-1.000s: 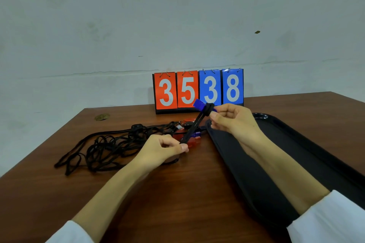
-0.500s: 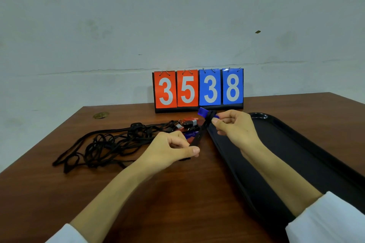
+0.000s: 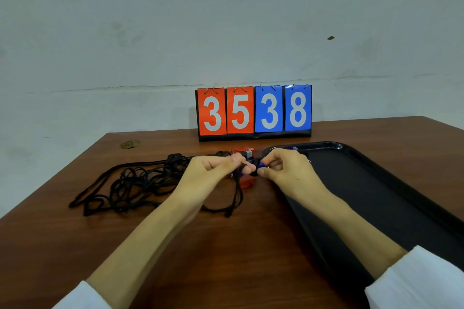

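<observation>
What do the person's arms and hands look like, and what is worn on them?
Both the left hand and the right hand are bare: no gloves, rings or watch show. The left sleeve and the right sleeve are white and plain, leaving the forearms uncovered.

Soft, even light, faint shadows, slight motion blur mid-frame, wide-angle bending at the edges

On the table (image 3: 226,258) we list: number board (image 3: 253,111) at the back; tray (image 3: 376,183) on the right; tangle of cords (image 3: 135,183) on the left; left hand (image 3: 208,170) and right hand (image 3: 286,170) meeting between them, with a small piece (image 3: 261,165), perhaps a clip, at their fingertips.
</observation>
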Demonstrator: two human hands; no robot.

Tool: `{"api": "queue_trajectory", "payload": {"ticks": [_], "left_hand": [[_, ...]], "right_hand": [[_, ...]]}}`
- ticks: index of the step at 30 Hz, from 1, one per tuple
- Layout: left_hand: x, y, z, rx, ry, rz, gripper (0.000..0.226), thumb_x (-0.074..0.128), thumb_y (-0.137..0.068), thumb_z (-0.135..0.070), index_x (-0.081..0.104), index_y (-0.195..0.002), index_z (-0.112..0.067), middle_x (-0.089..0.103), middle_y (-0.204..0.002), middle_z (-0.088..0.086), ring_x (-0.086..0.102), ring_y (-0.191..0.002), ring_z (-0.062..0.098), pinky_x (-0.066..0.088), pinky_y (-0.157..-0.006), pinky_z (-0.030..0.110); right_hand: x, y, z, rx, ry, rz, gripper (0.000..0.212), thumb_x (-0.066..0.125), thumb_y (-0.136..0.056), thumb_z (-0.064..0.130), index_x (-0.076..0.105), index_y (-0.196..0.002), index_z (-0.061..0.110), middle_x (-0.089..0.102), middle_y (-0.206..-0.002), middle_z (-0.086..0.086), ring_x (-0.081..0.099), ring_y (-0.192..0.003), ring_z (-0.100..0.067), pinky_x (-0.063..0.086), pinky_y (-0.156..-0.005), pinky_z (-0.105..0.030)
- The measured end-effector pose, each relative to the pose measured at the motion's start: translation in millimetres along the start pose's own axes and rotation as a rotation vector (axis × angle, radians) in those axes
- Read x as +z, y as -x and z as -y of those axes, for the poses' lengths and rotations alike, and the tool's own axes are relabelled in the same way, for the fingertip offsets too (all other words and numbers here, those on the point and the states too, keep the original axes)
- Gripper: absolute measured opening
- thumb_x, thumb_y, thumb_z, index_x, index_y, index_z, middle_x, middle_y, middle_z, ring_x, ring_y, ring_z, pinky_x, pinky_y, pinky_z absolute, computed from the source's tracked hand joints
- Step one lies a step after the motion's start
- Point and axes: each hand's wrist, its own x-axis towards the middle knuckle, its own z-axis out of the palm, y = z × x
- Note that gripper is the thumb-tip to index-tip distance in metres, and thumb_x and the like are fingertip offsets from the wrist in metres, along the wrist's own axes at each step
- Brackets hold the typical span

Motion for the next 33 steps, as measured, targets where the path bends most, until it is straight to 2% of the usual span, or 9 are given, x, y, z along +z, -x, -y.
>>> {"api": "queue_trajectory", "payload": {"ticks": [4, 8, 10, 12, 14, 21, 26, 29, 33], "left_hand": [[-7.3, -0.4, -4.1, 0.023, 0.151, -0.036, 0.044, 0.047, -0.091, -0.041, 0.073, -0.094, -0.005, 0.071, -0.107, 0.009, 0.061, -0.112, 0.018, 0.040, -0.098, 0.033], [-10.4, -4.6, -4.3, 0.033, 0.085, -0.080, 0.043, 0.041, -0.085, -0.014, 0.059, -0.113, 0.012, 0.061, -0.123, 0.021, 0.053, -0.122, 0.026, 0.040, -0.103, 0.041], [-13.5, -6.0, -2.2, 0.030, 0.019, -0.075, 0.038, 0.037, -0.085, 0.002, 0.065, -0.110, 0.004, 0.065, -0.121, 0.012, 0.051, -0.124, 0.018, 0.039, -0.106, 0.040], [-17.7, -6.9, 2.4, -0.001, -0.021, -0.093, 0.050, 0.035, -0.081, 0.014, 0.070, -0.105, -0.013, 0.069, -0.114, -0.001, 0.053, -0.121, 0.007, 0.038, -0.107, 0.038], [-22.4, -8.8, 8.0, -0.040, -0.097, -0.146, 0.056, 0.038, -0.080, 0.019, 0.071, -0.104, -0.019, 0.070, -0.110, -0.007, 0.055, -0.118, 0.004, 0.038, -0.107, 0.037], [-19.8, -9.1, 12.9, -0.059, -0.227, -0.154, 0.042, 0.063, -0.077, 0.009, 0.072, -0.094, -0.028, 0.072, -0.104, -0.007, 0.061, -0.109, 0.008, 0.045, -0.096, 0.027], [-11.9, -8.9, 13.0, -0.052, -0.257, -0.181, 0.029, 0.069, -0.079, -0.003, 0.070, -0.083, -0.032, 0.070, -0.082, -0.018, 0.064, -0.085, -0.004, 0.045, -0.077, 0.010], [-8.5, -7.8, 15.9, -0.044, -0.234, -0.172, 0.019, 0.071, -0.078, -0.012, 0.070, -0.080, -0.031, 0.071, -0.078, -0.015, 0.064, -0.077, -0.007, 0.045, -0.067, 0.005], [-2.3, -8.9, 23.3, -0.062, -0.282, -0.157, 0.007, 0.069, -0.081, -0.023, 0.074, -0.086, -0.020, 0.070, -0.092, 0.010, 0.063, -0.083, 0.021, 0.045, -0.068, 0.012]], "right_hand": [[-0.1, 5.3, 7.8, -0.080, 0.004, 0.149, 0.015, 0.069, -0.081, 0.022, 0.062, -0.095, 0.021, 0.063, -0.093, 0.006, 0.060, -0.087, -0.007, 0.052, -0.083, -0.026], [-4.2, 12.7, 19.8, -0.179, -0.094, 0.334, 0.018, 0.071, -0.079, 0.014, 0.058, -0.079, 0.027, 0.064, -0.088, 0.006, 0.062, -0.081, -0.006, 0.054, -0.080, -0.025], [-6.2, 14.2, 21.7, -0.209, -0.146, 0.367, 0.017, 0.071, -0.078, 0.011, 0.060, -0.078, 0.024, 0.066, -0.086, 0.005, 0.063, -0.078, -0.006, 0.055, -0.080, -0.027], [-7.6, 14.0, 22.2, -0.231, -0.187, 0.395, 0.015, 0.072, -0.077, 0.009, 0.062, -0.079, 0.021, 0.068, -0.087, 0.002, 0.064, -0.077, -0.006, 0.056, -0.080, -0.028], [-8.8, 13.9, 22.9, -0.242, -0.224, 0.417, 0.016, 0.072, -0.077, 0.009, 0.063, -0.080, 0.021, 0.069, -0.088, 0.000, 0.065, -0.079, -0.008, 0.056, -0.080, -0.028], [-16.0, 12.4, 24.3, -0.243, -0.385, 0.414, 0.017, 0.070, -0.078, 0.007, 0.064, -0.080, 0.022, 0.070, -0.081, 0.006, 0.068, -0.078, -0.007, 0.055, -0.078, -0.022], [-19.5, 10.7, 23.6, -0.163, -0.562, 0.415, 0.011, 0.064, -0.082, 0.002, 0.063, -0.087, 0.011, 0.072, -0.082, -0.005, 0.070, -0.078, -0.015, 0.057, -0.074, -0.025], [-20.2, 8.4, 21.7, -0.091, -0.644, 0.360, 0.011, 0.062, -0.083, 0.002, 0.062, -0.091, 0.010, 0.071, -0.085, -0.007, 0.070, -0.078, -0.016, 0.058, -0.073, -0.026], [-18.9, 6.4, 18.7, -0.023, -0.665, 0.270, 0.013, 0.062, -0.084, 0.005, 0.062, -0.096, 0.008, 0.072, -0.086, -0.007, 0.070, -0.081, -0.015, 0.058, -0.074, -0.027]]}}
